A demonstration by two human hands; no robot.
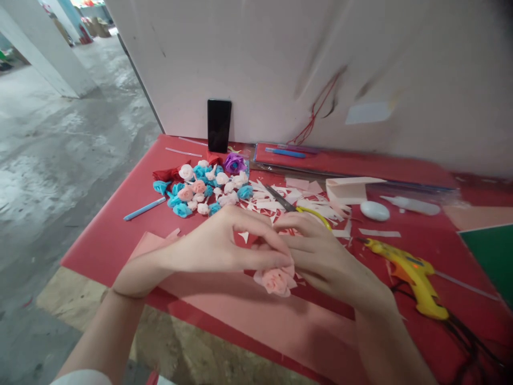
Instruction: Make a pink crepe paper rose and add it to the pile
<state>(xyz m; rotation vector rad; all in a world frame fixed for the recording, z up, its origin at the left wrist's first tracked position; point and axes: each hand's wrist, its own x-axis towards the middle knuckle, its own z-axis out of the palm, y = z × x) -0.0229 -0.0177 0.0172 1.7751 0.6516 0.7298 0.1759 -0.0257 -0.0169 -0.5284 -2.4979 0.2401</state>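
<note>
A pink paper rose (276, 282) hangs head-down between my two hands, above the front part of the red table. My left hand (236, 240) pinches it near the base with thumb and forefinger. From the other side my right hand (326, 256) closes its fingers on the same flower, its fingertips partly hidden. Just beyond my hands lie scissors (316, 215) with yellow handles, among white paper scraps (270, 202). Right of my right hand rests a yellow glue gun (417, 280) with a glue stick in its back end.
Small blue, white and pink paper flowers (182, 209) are heaped at the left, with a purple one (235, 163) behind. A phone (218, 125) leans on the white panel. A blue pen (144, 208), a white egg-shaped object (374, 210) and a white bottle (417, 205) lie around.
</note>
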